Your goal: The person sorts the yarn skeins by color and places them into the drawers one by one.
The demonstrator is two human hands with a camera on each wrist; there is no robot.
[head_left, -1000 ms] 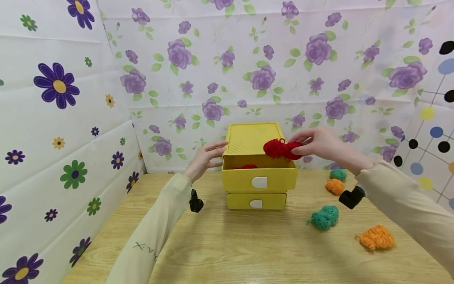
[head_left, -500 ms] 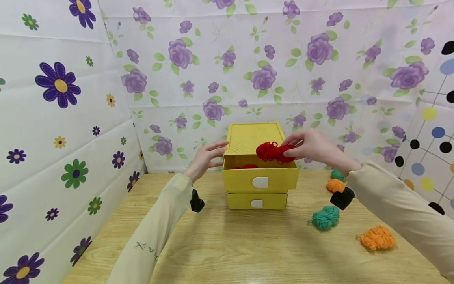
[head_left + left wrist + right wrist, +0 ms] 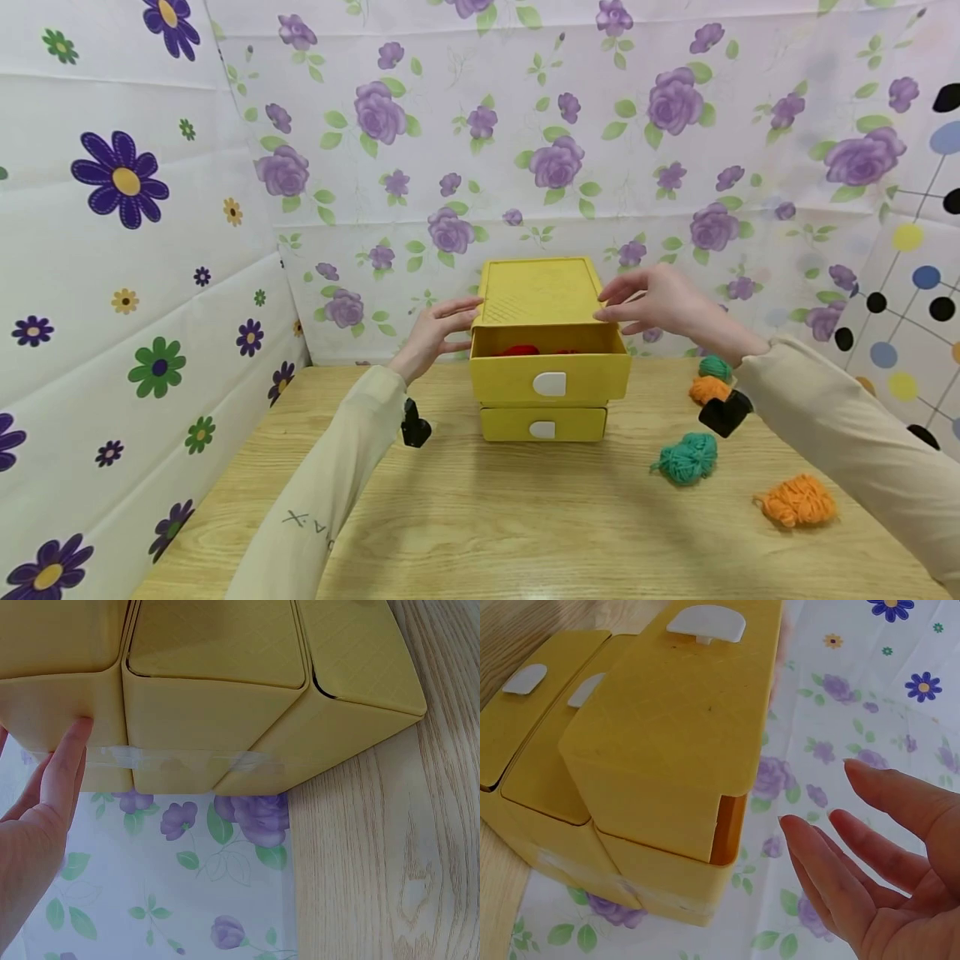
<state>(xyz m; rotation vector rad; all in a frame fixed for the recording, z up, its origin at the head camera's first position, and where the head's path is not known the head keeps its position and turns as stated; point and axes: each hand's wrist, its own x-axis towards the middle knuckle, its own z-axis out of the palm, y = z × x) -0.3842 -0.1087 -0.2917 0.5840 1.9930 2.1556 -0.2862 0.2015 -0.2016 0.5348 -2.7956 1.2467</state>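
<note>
A yellow drawer cabinet [image 3: 536, 287] stands on the table with its top drawer [image 3: 551, 383] pulled out. Inside that drawer, red yarn [image 3: 519, 351] shows just over the front wall, mostly hidden by it. My left hand [image 3: 435, 333] rests against the cabinet's left side, its fingers nearly straight; the left wrist view shows a fingertip [image 3: 84, 724] on the yellow side wall. At the right of the open drawer, my right hand [image 3: 663, 304] holds nothing. In the right wrist view its fingers [image 3: 814, 859] and thumb are spread apart beside the cabinet.
To the right on the wooden table [image 3: 450, 533] lie a teal yarn bundle [image 3: 686, 459] and an orange one [image 3: 797, 502]. Farther back are another orange bundle [image 3: 708, 392] and another teal bundle [image 3: 715, 368]. A closed lower drawer [image 3: 502, 425] sits beneath. Flowered sheets [image 3: 360, 183] hang behind and at left.
My right hand has moved left over the open drawer and let go of the red yarn bundle, which now lies low inside it. My left hand has stayed at the cabinet's side.
</note>
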